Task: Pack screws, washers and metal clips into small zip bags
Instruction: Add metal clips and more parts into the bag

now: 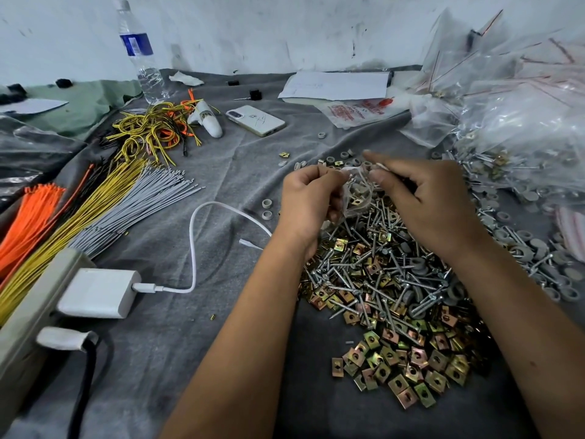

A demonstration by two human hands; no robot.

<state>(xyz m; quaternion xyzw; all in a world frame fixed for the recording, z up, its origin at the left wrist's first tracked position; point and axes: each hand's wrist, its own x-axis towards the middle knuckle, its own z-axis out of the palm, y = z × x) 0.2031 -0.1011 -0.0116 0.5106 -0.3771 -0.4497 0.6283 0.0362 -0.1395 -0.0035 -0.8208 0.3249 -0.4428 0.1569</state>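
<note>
Small clear zip bag [357, 198], held up between both hands just above the far edge of the hardware heap; screws, a grey washer and a brass-coloured clip showed through the plastic. Left hand [308, 198], fingers curled round the bag's left side, pinching it near the top. Right hand [424, 194], thumb and forefinger pinching the bag's upper right edge; the motion blur there hid the exact grip. Heap of silver screws [373, 277], mixed with metal clips, directly beneath the hands on the grey cloth [196, 369]. Metal clips [408, 369], square and gold-toned, spread thickest on the near side of the heap. Grey washers [535, 248], scattered along the right side and a few loose beyond the hands. Filled clear bags [519, 99], piled at the far right. Bundles of orange, yellow and grey wires [104, 198], laid out at the left. White charger [99, 293] with its cable [202, 223], plugged in at the near left. Phone [255, 120], lying flat beyond the hands. Water bottle [141, 55], upright near the wall.
</note>
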